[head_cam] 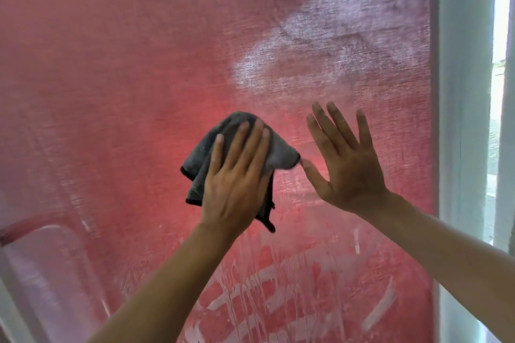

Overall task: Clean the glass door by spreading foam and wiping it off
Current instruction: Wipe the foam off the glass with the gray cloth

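While the grey cloth [223, 159] is pressed flat to the glass door [125, 64] under the straight left fingers [242, 136] | right hand [348, 164] splayed, holding nothing, just right of cloth | risk: foam streaks [264, 287] below fingers may run and dry; haze [320, 36] above could be missed | containers: none seen

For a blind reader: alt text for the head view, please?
Left hand presses a grey cloth flat on the foamy glass door; right hand rests open beside it. Foam streaks run below.
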`<state>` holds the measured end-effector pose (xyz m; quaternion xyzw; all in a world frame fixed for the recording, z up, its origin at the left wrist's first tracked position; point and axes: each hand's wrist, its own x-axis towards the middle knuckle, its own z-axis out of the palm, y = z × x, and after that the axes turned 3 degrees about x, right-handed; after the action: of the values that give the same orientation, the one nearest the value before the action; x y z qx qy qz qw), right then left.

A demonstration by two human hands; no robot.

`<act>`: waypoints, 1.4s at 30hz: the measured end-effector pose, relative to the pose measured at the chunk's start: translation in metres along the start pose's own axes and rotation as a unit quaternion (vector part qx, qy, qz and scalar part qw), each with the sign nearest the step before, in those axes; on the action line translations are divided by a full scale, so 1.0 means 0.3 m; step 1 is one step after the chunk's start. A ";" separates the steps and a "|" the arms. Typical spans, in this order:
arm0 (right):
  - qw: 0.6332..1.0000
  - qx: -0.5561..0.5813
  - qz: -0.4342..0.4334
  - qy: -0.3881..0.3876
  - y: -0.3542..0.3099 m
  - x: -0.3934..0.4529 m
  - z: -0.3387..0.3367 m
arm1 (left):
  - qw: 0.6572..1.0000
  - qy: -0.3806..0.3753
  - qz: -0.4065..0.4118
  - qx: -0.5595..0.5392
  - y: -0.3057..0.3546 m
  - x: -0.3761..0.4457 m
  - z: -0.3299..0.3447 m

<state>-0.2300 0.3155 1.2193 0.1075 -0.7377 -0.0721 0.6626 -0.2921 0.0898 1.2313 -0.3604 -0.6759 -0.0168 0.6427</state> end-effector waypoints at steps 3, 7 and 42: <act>1.000 -0.007 0.020 0.008 0.076 -0.009 -0.034 | 0.981 0.046 -0.188 -0.022 0.025 0.119 0.002; 0.999 -0.024 0.032 0.000 0.177 0.015 -0.050 | 0.968 0.063 -0.240 -0.035 0.106 0.232 0.024; 0.993 0.033 0.096 0.066 0.317 -0.001 -0.098 | 0.998 -0.004 0.068 0.015 0.323 0.336 0.073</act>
<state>-0.2068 0.4086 1.2459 0.0628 -0.7016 0.0232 0.7094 -0.2528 0.2191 1.2736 -0.3956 -0.6526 0.0387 0.6451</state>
